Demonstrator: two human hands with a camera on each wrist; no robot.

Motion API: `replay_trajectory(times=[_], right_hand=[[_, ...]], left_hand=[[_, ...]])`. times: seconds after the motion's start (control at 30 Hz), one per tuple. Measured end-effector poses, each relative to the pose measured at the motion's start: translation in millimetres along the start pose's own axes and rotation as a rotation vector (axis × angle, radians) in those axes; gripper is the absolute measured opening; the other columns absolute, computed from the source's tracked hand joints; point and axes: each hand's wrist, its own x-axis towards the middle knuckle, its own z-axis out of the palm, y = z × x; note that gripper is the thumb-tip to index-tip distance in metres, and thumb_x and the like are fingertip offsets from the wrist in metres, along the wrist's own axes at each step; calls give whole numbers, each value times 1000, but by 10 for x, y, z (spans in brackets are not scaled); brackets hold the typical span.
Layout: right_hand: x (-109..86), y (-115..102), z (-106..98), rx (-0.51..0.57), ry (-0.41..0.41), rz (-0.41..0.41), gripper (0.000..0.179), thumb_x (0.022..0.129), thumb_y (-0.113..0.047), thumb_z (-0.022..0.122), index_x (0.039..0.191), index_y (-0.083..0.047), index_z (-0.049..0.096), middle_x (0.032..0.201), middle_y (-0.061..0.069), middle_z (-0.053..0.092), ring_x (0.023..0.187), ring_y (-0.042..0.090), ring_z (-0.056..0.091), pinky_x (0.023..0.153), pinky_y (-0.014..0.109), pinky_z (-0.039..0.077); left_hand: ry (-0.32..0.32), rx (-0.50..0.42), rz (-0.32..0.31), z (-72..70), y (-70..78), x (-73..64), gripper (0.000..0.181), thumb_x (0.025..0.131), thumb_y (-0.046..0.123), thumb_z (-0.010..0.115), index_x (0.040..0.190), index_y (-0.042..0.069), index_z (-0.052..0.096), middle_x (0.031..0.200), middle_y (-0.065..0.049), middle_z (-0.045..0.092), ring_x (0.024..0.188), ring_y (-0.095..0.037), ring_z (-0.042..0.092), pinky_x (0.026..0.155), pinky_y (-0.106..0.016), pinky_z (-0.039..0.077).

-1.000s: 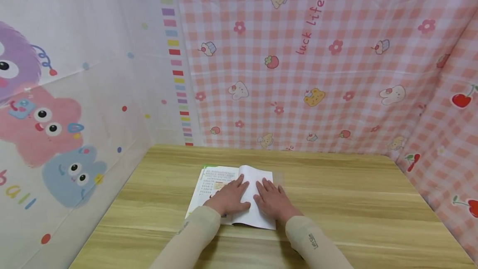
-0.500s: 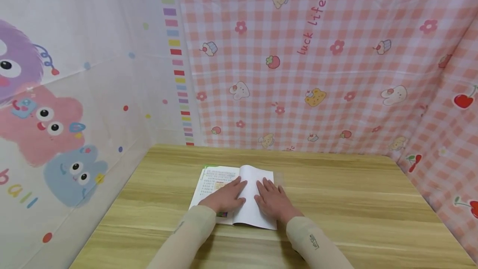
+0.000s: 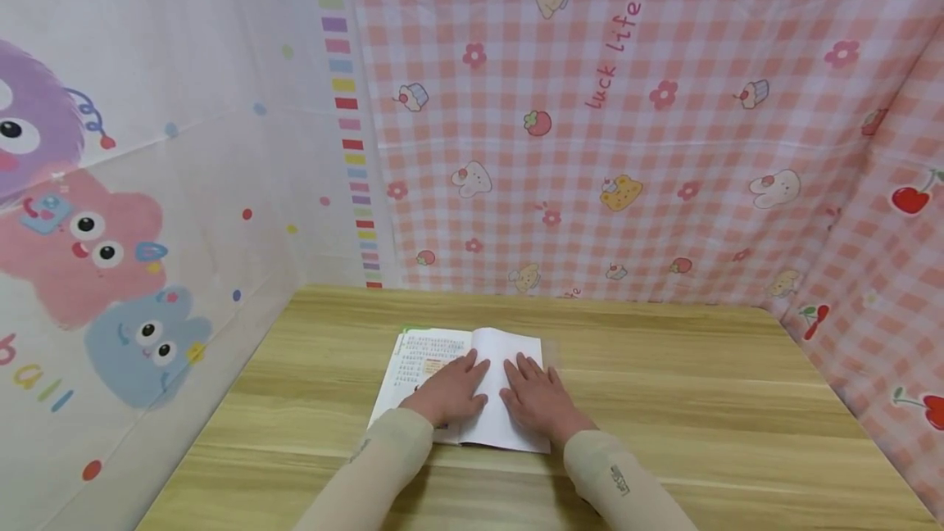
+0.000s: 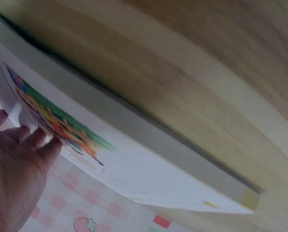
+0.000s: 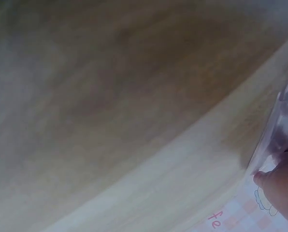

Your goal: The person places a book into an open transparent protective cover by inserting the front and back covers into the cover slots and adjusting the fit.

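An open book lies on the table, its left page printed with text and a colour picture, its right side a blank white sheet. My left hand rests with fingers extended across the printed page, fingertips near the middle fold. On the white sheet, my right hand lies flat with its fingers spread forward. The left wrist view shows the thick page block of the book and the left hand on its page. Only part of the right hand shows in the right wrist view, beside a clear, shiny film.
The wood-grain table extends on both sides of the book. A pink checked cloth hangs behind it, and a white cartoon-print cloth hangs at the left.
My left hand slid a little toward the lower left, then back up slightly over the book. The right hand has hardly moved on the white sheet.
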Motion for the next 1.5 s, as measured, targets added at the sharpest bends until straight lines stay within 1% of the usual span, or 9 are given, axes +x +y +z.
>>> replay_trajectory(times=[0.17,0.3,0.4,0.67,0.83,0.97,1.17,1.37,1.5], right_hand=[[-28,-3,-18,-6,2,-12,55,106,-34,42,152,-4,38,159,19,29,146,36,25,115,60,17],[-38,-2,-48,5,-6,-8,55,106,-34,42,152,-4,38,159,19,29,146,36,25,115,60,17],[-38,5,-51,5,-16,5,56,106,-35,42,153,-5,37,159,18,28,147,36,24,116,60,15],[-29,-10,-19,12,-23,3,57,106,-36,42,153,-6,36,160,18,27,148,35,22,116,60,14],[-35,-23,2,-2,-25,-1,56,106,-36,43,153,-5,38,159,18,28,147,35,22,116,59,15],[-34,-31,2,-11,-38,8,56,106,-37,42,153,-7,37,160,17,27,148,35,22,116,58,16],[-24,-38,-17,-11,-50,23,57,105,-37,42,153,-7,37,160,17,27,148,34,21,116,58,16],[-30,-10,-43,47,-9,10,55,105,-30,46,152,-3,38,158,19,30,147,36,24,117,58,16],[-28,66,-84,124,82,-10,52,105,-24,46,150,0,40,155,21,35,145,38,28,116,56,21]], left_hand=[[6,-24,15,-10,-18,2,55,100,28,55,148,4,45,155,-19,36,143,-34,34,115,-44,28],[-18,-70,5,-1,-87,5,56,101,31,53,150,7,43,157,-15,34,145,-33,29,116,-51,23],[-37,-34,-10,15,-85,1,58,101,37,52,152,11,41,159,-12,32,146,-33,27,115,-56,22],[-52,115,-56,-35,73,-31,57,101,38,52,152,15,43,160,-9,32,145,-32,29,113,-57,28],[-62,182,-54,-30,104,-35,57,101,40,50,153,17,42,160,-8,31,145,-30,30,111,-57,31],[-49,181,-40,-31,70,-23,55,102,39,50,152,16,43,159,-8,33,144,-29,32,111,-56,32],[-66,125,-62,-28,35,-29,55,102,40,49,152,17,42,160,-7,31,147,-28,27,111,-64,26],[-82,158,-75,-18,52,-30,57,102,42,49,154,20,40,161,-5,29,148,-27,25,110,-65,26],[-83,156,-78,-1,41,-31,58,103,43,48,155,20,38,162,-5,27,148,-27,24,111,-65,25]])
